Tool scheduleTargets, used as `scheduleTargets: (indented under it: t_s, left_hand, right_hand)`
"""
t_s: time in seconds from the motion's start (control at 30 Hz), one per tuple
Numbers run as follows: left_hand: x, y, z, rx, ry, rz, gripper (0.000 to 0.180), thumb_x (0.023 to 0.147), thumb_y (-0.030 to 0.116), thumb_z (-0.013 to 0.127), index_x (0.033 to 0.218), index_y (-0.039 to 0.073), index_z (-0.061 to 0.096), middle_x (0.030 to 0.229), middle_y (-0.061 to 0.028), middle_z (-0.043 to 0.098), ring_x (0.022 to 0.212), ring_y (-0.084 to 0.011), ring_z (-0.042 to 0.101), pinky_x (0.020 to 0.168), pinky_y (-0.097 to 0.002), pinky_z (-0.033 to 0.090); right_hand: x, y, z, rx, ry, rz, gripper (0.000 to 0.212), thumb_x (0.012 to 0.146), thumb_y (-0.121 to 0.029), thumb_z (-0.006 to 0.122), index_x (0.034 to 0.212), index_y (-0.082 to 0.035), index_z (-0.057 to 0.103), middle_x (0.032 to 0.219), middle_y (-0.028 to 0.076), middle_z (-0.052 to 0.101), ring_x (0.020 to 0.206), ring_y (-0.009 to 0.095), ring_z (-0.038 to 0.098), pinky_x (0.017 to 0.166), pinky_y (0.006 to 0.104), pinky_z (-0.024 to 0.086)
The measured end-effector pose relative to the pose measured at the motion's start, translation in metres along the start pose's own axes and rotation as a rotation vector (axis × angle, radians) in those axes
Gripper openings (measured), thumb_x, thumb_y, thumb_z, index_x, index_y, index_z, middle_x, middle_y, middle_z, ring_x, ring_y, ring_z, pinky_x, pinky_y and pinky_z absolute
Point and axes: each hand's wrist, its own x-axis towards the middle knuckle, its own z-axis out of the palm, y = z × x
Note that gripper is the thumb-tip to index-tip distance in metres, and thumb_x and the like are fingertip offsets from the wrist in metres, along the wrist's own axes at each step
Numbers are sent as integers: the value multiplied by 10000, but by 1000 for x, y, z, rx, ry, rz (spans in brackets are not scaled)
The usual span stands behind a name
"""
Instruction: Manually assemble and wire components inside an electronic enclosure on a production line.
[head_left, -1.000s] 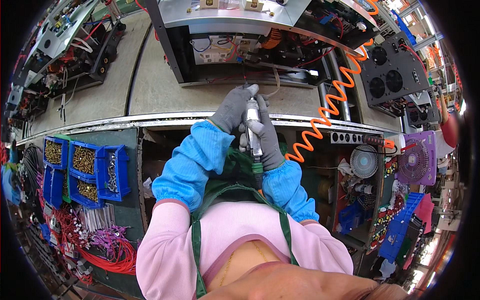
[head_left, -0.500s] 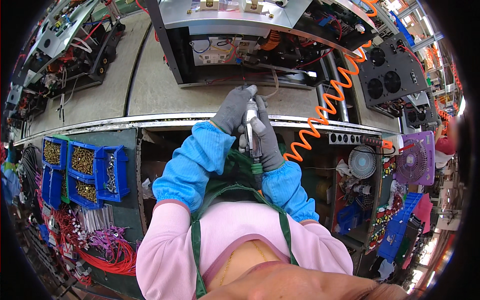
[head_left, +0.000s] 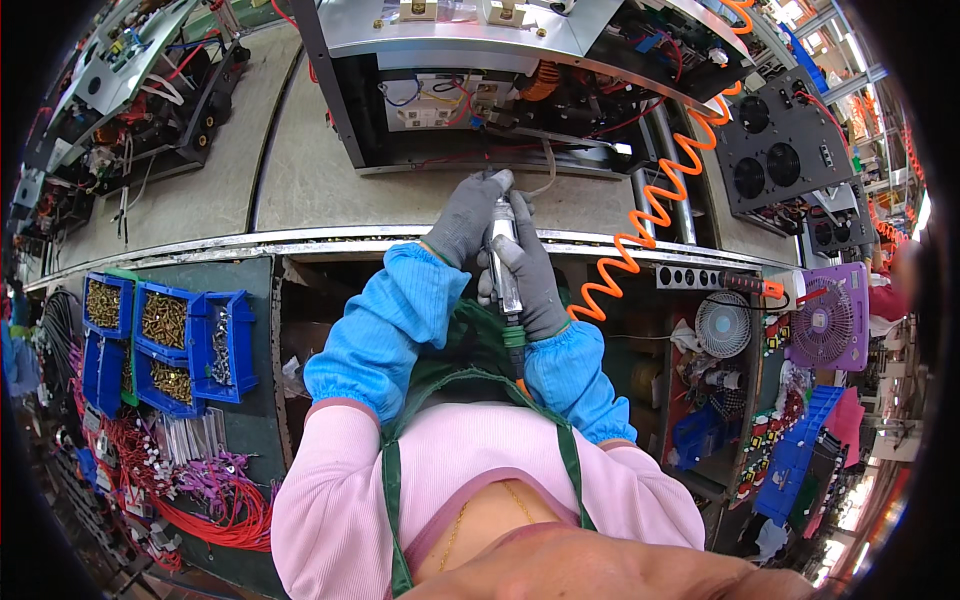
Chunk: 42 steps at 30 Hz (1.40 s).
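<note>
Before the open metal chassis (head_left: pixel 550 36), at the front edge of the surface (head_left: pixel 320 200), a silver driver (head_left: pixel 510 290), presumably rigid, smooth and moderately heavy, is gripped by the right grip (head_left: pixel 535 275) around its barrel, the likely best handhold, with the left grip (head_left: pixel 465 218) closed about its nose.

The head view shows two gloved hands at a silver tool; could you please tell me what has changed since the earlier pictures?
At the far right, a co-worker's red garment now sits a little lower in the picture. Nothing was visibly taken up or let go: the left hand stays at the silver tool's front end, the right hand around its body. The blue bins stayed put.
</note>
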Motion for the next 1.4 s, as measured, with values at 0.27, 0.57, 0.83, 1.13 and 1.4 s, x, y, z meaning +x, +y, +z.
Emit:
scheduleTargets:
  t_s: [0.27, 0.57, 0.83, 1.13, 1.4]
  left_hand:
    - [-49, 62, 17, 1862, 180, 312, 300, 901, 340, 501, 866, 64, 614, 790, -135, 638, 779, -279, 632, 686, -390, 513]
    - [-128, 49, -22, 1754, -187, 220, 310, 879, 333, 505, 942, 47, 608, 886, -146, 633, 826, -284, 633, 717, -394, 514]
    - [-165, 35, -64, 1442, -478, 230, 329, 864, 306, 513, 1031, 32, 585, 962, -139, 625, 846, -258, 640, 707, -369, 526]
    - [-193, 41, -66, 1052, -796, 359, 388, 848, 276, 521, 1131, 14, 558, 1048, -131, 616, 869, -228, 648, 695, -341, 539]
    - [-184, 66, 61, 1985, -309, 808, 139, 760, 190, 598, 858, 91, 606, 731, -59, 583, 793, -216, 598, 632, -357, 508]
  right_hand:
    - [-7, 5, -2, -10, -14, 8, 713, 869, -211, 539, 1458, -264, 140, 854, 109, 574, 527, 160, 580, 425, 294, 508]
    - [0, 6, -11, 114, -35, -76, 712, 852, -190, 586, 1442, -205, 188, 1082, 112, 526, 745, 187, 601, 448, 283, 527]
    - [10, 3, -10, -11, 22, -27, 763, 828, -239, 557, 1450, -224, 115, 812, 158, 536, 495, 203, 590, 419, 315, 518]
    - [3, -5, 0, -141, 23, -9, 702, 838, -255, 583, 1432, -253, 208, 857, 130, 550, 500, 132, 528, 415, 276, 489]
    - [3, 6, -3, -110, 105, -129, 710, 805, -57, 521, 1447, -139, 230, 1111, 118, 526, 779, 155, 558, 713, 259, 495]
